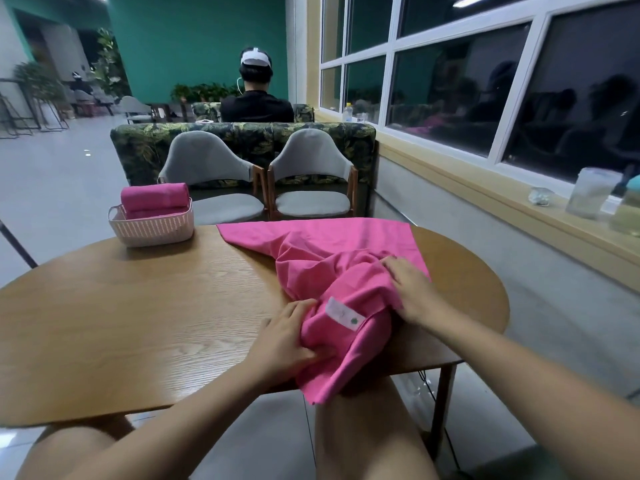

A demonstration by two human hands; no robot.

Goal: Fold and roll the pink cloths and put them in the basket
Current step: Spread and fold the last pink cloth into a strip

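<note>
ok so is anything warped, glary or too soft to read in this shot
Head view: wide-angle distortion bends the window frames at right; head view: a pale sheen lies on the table at its near left edge; head view: the label on the pink cloth is too soft to read.

The scene is taken by a single wide-angle camera worn on the head, aimed forward and down across a wooden table point(138, 323). The left hand point(284, 337) and right hand point(412, 289) on the pink cloth point(329, 244) are caught close beneath the lens; grey chairs point(207, 161) and windows point(450, 81) are seen farther off, straight ahead and to the right.
</note>
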